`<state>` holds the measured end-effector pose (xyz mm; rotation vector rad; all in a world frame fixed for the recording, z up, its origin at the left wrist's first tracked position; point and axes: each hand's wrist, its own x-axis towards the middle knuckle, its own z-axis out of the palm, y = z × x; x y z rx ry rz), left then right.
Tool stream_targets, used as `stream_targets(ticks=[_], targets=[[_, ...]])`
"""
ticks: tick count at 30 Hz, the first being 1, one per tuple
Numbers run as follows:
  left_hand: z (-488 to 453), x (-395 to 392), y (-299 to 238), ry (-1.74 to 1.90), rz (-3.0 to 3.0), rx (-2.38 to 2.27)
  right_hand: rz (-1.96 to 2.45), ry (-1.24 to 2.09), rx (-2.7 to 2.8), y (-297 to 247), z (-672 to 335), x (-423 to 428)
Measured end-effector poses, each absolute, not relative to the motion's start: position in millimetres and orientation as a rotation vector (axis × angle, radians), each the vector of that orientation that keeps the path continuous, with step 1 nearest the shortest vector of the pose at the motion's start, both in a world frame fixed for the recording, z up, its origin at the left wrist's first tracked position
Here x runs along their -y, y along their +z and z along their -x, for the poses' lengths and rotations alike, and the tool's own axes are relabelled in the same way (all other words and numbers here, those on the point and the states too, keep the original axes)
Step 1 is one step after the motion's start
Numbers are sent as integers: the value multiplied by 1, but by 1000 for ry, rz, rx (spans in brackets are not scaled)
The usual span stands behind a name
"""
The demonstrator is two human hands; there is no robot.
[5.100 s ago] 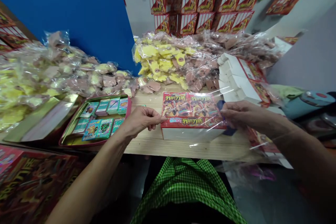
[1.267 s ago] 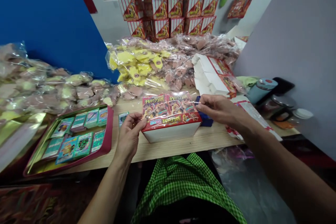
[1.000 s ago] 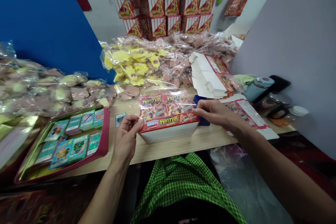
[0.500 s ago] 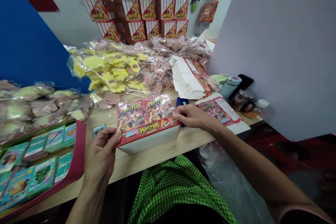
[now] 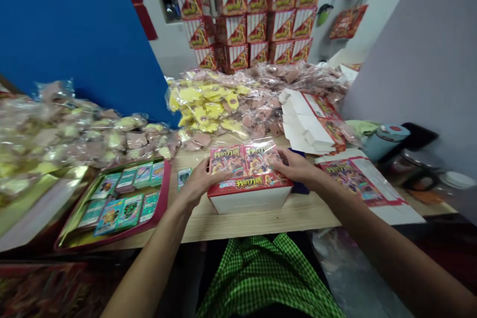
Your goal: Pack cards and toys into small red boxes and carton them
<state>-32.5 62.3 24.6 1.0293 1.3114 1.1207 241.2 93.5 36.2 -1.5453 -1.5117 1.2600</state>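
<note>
Red box (image 5: 249,186) stands closed at the near edge of the table (image 5: 261,221). Clear film (image 5: 263,144) lies over its lid; the white front wall appears uncovered. Left hand (image 5: 197,184) and right hand (image 5: 296,168) lie flat on the lid's ends, fingers extended, clasping nothing. Card tray (image 5: 164,194) lies left of the box, flat cartons (image 5: 311,124) beyond-right, bagged toys (image 5: 208,102) behind.

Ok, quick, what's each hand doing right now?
Left hand: grip closed on the left end of the red box.
Right hand: lies on the box's right top edge; grip cannot be told.
</note>
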Motion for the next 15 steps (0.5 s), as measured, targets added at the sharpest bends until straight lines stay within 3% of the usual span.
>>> stream_targets(ticks=[15], targets=[[35,-128,37,1269,-937,-1404,1611,1473,1166,34,-209,-167]])
